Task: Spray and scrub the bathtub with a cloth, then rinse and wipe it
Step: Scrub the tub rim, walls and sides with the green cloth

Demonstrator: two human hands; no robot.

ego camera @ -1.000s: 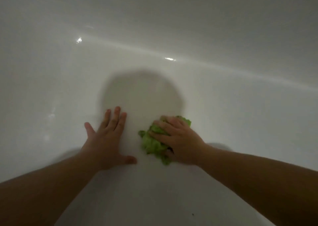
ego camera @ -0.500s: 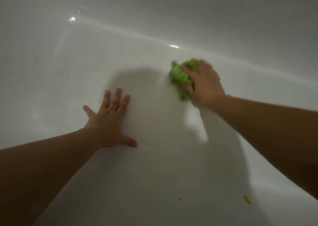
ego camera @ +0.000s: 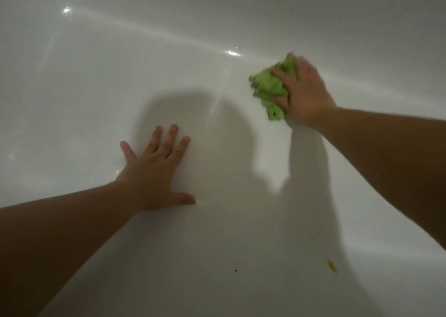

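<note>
The right hand (ego camera: 305,92) is shown clenched around a bunched green cloth (ego camera: 270,90), pressed against the white bathtub (ego camera: 96,80) wall just below the curved crease toward the far side. The left hand (ego camera: 154,172) is laid flat with fingers spread, palm down, nearer the middle of the tub surface. Both forearms are extended forward, well apart. Bare white surface is seen between and around the hands. A small yellow fleck (ego camera: 332,266) and a dark speck (ego camera: 235,271) are seen on the near surface.

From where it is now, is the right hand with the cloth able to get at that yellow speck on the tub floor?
Probably yes: the yellow speck lies near the body below the right hand, with bare bathtub between.
</note>
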